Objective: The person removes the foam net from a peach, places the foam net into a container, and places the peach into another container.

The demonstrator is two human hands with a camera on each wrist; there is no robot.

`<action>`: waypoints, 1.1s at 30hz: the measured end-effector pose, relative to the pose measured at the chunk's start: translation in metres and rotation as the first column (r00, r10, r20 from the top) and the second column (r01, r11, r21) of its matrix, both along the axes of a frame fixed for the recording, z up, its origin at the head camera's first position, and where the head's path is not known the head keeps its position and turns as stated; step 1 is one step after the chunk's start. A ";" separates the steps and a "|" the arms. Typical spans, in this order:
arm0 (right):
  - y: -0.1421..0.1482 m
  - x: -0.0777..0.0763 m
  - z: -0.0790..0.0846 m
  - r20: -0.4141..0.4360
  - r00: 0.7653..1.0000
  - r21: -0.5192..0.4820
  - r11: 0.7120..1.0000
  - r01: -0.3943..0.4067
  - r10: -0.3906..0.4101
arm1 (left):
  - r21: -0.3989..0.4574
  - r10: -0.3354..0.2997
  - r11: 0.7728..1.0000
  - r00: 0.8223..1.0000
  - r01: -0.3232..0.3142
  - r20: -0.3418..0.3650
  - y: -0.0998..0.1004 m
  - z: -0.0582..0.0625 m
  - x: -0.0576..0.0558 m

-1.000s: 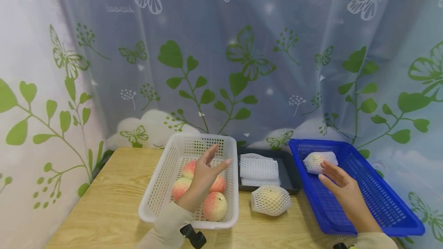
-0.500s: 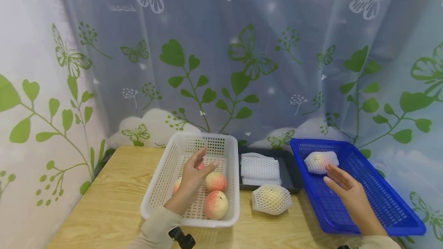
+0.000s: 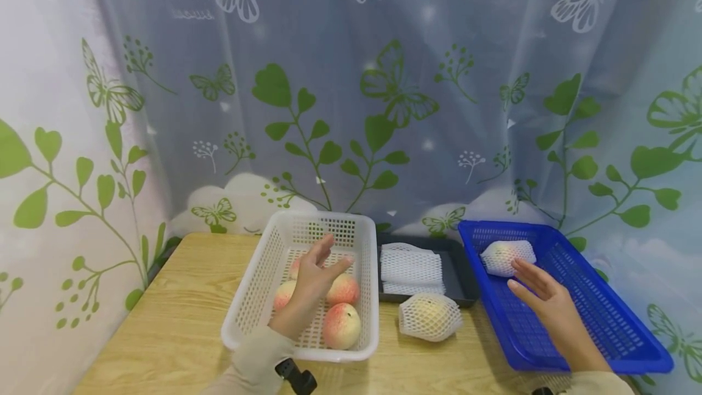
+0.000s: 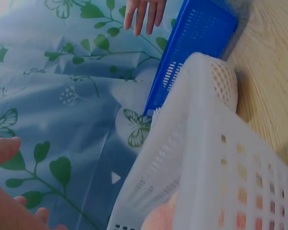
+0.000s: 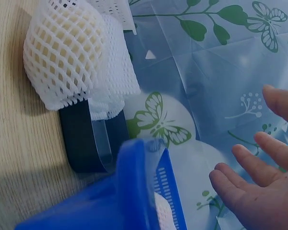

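Observation:
My left hand hovers over the white plastic basket, fingers extended and thumb apart, holding nothing. Several peaches lie inside that basket; one red-and-yellow peach sits near its front right corner, and others are partly hidden behind the hand. Over the blue basket my right hand is held with relaxed, straight fingers and nothing in its grasp. Just beyond its fingertips, a peach in a white foam net lies at the blue basket's back left. Another netted fruit, pale yellow, rests on the table between the baskets.
A black tray stands between the two baskets, with a stack of flat white foam nets in it. Behind everything hangs a curtain printed with leaves and butterflies. Wooden tabletop shows left of the white basket.
My left hand has shifted slightly left and down over the white basket, exposing more of the right-hand peaches. The right hand has stayed almost still over the blue basket.

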State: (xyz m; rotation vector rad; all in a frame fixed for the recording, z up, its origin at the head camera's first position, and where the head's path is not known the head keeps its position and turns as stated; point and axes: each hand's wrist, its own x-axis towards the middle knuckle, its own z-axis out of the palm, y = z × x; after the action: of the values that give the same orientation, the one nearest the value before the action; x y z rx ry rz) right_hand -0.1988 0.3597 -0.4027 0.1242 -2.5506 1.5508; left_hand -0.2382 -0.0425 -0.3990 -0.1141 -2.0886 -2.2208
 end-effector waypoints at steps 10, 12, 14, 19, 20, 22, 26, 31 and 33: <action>-0.028 -0.008 -0.006 0.070 0.996 0.012 0.998 -0.059 0.058 | 0.018 -0.084 0.996 0.996 0.083 0.022 0.053 -0.001 0.004; -0.035 -0.009 -0.011 0.077 0.994 0.006 0.997 -0.074 0.074 | 0.028 -0.099 0.995 0.995 0.098 0.029 0.064 -0.002 0.006; -0.041 -0.009 -0.016 0.074 0.993 -0.004 0.996 -0.093 0.093 | 0.030 -0.119 0.993 0.992 0.117 0.040 0.075 -0.003 0.008; -0.054 -0.010 -0.028 0.078 0.990 -0.050 0.992 -0.118 0.121 | 0.064 -0.154 0.987 0.983 0.148 0.102 0.099 -0.007 0.014; -0.056 -0.010 -0.031 0.084 0.989 -0.056 0.992 -0.115 0.119 | 0.067 -0.152 0.987 0.982 0.146 0.110 0.103 -0.007 0.014; -0.059 -0.011 -0.035 0.089 0.989 -0.055 0.992 -0.110 0.115 | 0.063 -0.143 0.989 0.982 0.136 0.122 0.110 -0.010 0.015; -0.063 -0.012 -0.043 0.086 0.990 -0.045 0.993 -0.107 0.110 | 0.015 -0.101 0.995 0.986 0.100 0.136 0.123 -0.019 0.019; -0.067 -0.014 -0.054 0.079 0.991 -0.065 0.993 -0.099 0.104 | -0.025 -0.043 0.999 0.992 0.046 0.118 0.137 -0.036 0.022; -0.070 -0.015 -0.058 0.086 0.992 -0.069 0.994 -0.088 0.094 | -0.028 -0.025 0.999 0.992 0.028 0.121 0.141 -0.043 0.023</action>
State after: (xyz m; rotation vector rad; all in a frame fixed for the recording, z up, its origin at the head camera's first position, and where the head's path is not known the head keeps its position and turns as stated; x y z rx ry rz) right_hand -0.2134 0.2901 -0.4605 0.1691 -2.5925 1.7073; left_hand -0.2150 0.0984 -0.4423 -0.0100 -2.1942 -2.2653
